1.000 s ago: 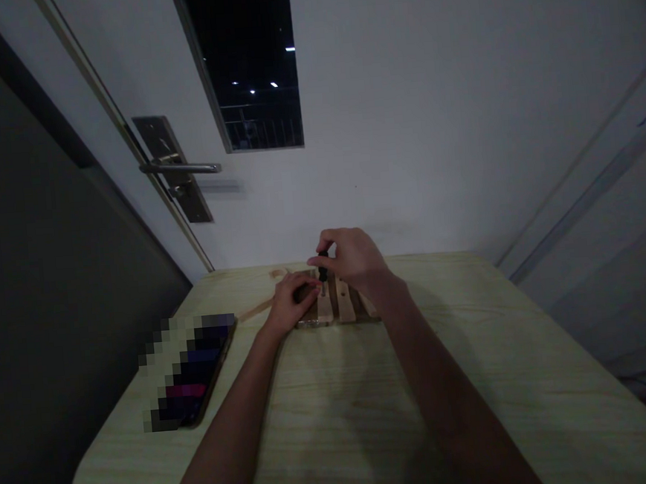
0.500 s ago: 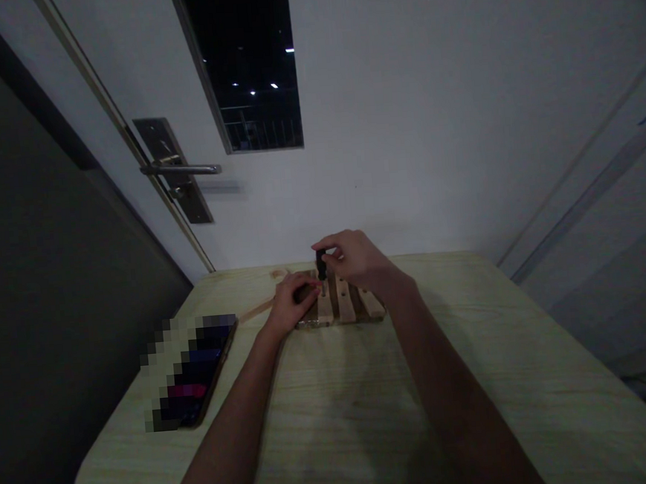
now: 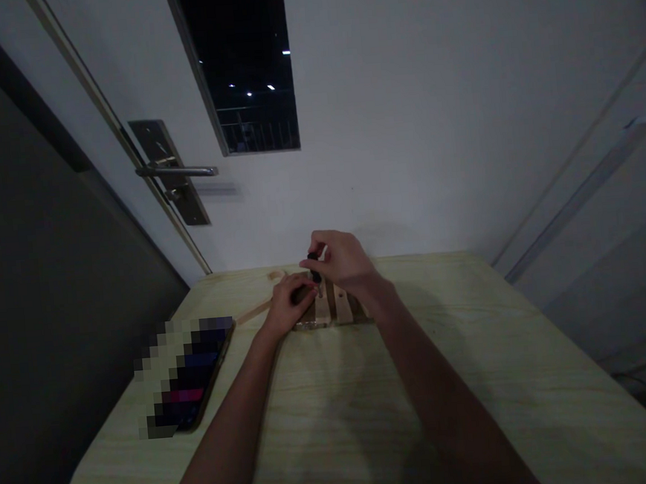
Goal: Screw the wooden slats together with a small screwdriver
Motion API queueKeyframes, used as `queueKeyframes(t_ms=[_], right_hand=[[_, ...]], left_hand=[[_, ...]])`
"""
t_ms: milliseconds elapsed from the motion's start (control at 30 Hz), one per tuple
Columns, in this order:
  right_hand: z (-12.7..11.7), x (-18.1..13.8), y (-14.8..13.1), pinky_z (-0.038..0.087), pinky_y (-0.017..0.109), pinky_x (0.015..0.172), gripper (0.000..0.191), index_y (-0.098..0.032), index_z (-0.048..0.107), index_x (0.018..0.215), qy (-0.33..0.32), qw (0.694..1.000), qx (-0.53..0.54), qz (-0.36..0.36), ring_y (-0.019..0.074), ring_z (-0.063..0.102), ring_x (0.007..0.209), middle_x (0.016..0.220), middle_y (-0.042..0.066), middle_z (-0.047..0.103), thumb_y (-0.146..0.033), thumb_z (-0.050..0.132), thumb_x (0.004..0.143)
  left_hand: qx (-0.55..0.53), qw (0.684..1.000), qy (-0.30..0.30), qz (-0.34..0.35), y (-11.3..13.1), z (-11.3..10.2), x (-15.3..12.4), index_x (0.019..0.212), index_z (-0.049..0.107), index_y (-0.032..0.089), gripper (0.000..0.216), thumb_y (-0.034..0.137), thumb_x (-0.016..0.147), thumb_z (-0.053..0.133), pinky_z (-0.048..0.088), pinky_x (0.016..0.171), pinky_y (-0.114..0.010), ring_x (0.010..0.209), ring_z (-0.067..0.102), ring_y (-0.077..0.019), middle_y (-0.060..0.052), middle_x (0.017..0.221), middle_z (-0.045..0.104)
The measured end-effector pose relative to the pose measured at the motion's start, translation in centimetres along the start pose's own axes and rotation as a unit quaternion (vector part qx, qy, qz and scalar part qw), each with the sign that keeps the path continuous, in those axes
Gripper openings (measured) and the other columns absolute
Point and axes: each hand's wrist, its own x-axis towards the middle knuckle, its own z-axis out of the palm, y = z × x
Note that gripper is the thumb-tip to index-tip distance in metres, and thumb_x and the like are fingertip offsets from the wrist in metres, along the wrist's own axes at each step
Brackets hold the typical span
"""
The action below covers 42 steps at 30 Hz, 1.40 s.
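My right hand [image 3: 342, 261] grips the black handle of a small screwdriver [image 3: 315, 277], fingers bent around it. The screwdriver stands nearly upright over a pale wooden strip [image 3: 322, 314], its lower end close to the strip. My left hand [image 3: 284, 303] lies at the left of the strip, thumb and forefinger closing in beside the screwdriver's lower end; what they pinch is too small to make out. Another wooden strip [image 3: 343, 311] with a dark hole stands beside the first on a brownish base [image 3: 305, 324]. My right hand and wrist hide part of the base's right side.
A phone [image 3: 202, 371], partly blurred out, lies on the left of the light wooden table [image 3: 325, 406]. A thin wooden stick [image 3: 253, 311] and a small curled wooden piece [image 3: 275, 275] lie near my left hand. Behind the table stands a white door with a metal handle [image 3: 183, 171].
My right hand has turned around the screwdriver handle and shifted slightly left, covering more of the handle and the rightmost strip. My left hand stays in place. The view has shifted slightly.
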Motion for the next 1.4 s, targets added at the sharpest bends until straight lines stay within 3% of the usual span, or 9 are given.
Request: queueKeyframes(t_ms=[167,267,400,600,800,1000,1267,1400], right_hand=[[0.8,-0.1,-0.1,0.033,0.024,0.056,0.021,-0.02,0.054,0.076,0.011,0.999,-0.017,0.031,0.0119,0.051,0.06,0.069,0.0,0.06,-0.035,0.068,0.072],[1.0,-0.2,-0.3,0.035,0.024,0.057,0.017,-0.022,0.057,0.086,0.008,1.0,-0.001,0.029,0.0123,0.054,0.06,0.069,-0.001,0.062,-0.03,0.067,0.075],[0.8,-0.2,-0.4,0.04,0.024,0.063,0.006,-0.02,0.064,0.081,-0.009,1.0,0.015,0.019,0.0128,0.06,0.068,0.074,0.001,0.067,-0.026,0.064,0.078],[-0.1,-0.6,0.1,0.043,0.026,0.066,0.03,-0.015,0.067,0.104,-0.026,0.999,0.032,0.014,0.0124,0.059,0.068,0.087,0.006,0.07,-0.011,0.054,0.077],[-1.1,-0.8,0.2,0.042,0.025,0.067,0.024,-0.017,0.066,0.099,-0.033,0.998,0.051,-0.02,0.0116,0.057,0.068,0.085,0.003,0.068,-0.015,0.055,0.078],[-0.5,-0.3,0.3,0.037,0.027,0.069,0.01,-0.02,0.063,0.083,-0.014,0.998,-0.068,0.014,0.0143,0.053,0.074,0.079,0.002,0.061,-0.028,0.063,0.079],[-0.1,-0.1,0.5,0.042,0.024,0.068,0.007,-0.018,0.065,0.085,-0.016,0.999,0.036,-0.008,0.0104,0.055,0.069,0.088,0.003,0.066,-0.018,0.061,0.079],[-0.5,-0.5,0.2,0.045,0.025,0.069,0.021,-0.018,0.069,0.09,-0.023,0.997,0.067,-0.007,0.0112,0.059,0.071,0.089,0.004,0.069,-0.011,0.053,0.078]], left_hand=[[-0.005,1.0,0.002,-0.006,0.2,0.0,0.1,0.087,0.064,0.019,0.014,0.031,0.079,0.062,0.044,0.088,-0.04,0.095,0.059,-0.0234,-0.006,0.096,0.067],[0.0,1.0,-0.003,-0.003,0.5,-0.1,0.2,0.086,0.064,0.019,0.014,0.03,0.08,0.061,0.044,0.088,-0.039,0.095,0.059,-0.0231,-0.006,0.095,0.068],[0.004,1.0,-0.01,0.002,0.5,-0.2,0.1,0.086,0.064,0.018,0.014,0.03,0.081,0.06,0.044,0.084,-0.037,0.091,0.059,-0.0222,-0.006,0.092,0.068],[0.01,1.0,-0.008,0.009,0.3,-0.1,0.0,0.09,0.064,0.019,0.014,0.03,0.082,0.059,0.043,0.083,-0.037,0.089,0.059,-0.0209,-0.005,0.093,0.067],[0.015,1.0,-0.012,0.012,0.5,-0.2,0.0,0.089,0.065,0.02,0.014,0.031,0.082,0.059,0.044,0.08,-0.035,0.087,0.059,-0.0201,-0.005,0.091,0.067],[0.013,1.0,-0.009,0.006,1.0,-0.3,0.2,0.088,0.066,0.02,0.013,0.029,0.081,0.06,0.044,0.082,-0.037,0.088,0.059,-0.0211,-0.005,0.091,0.067],[0.007,1.0,-0.01,0.005,0.8,-0.2,0.1,0.089,0.066,0.019,0.014,0.029,0.081,0.06,0.044,0.083,-0.038,0.089,0.059,-0.0213,-0.006,0.092,0.067],[0.015,1.0,-0.005,0.007,0.4,-0.1,0.0,0.09,0.065,0.02,0.014,0.03,0.082,0.06,0.043,0.084,-0.037,0.09,0.058,-0.021,-0.005,0.093,0.067]])
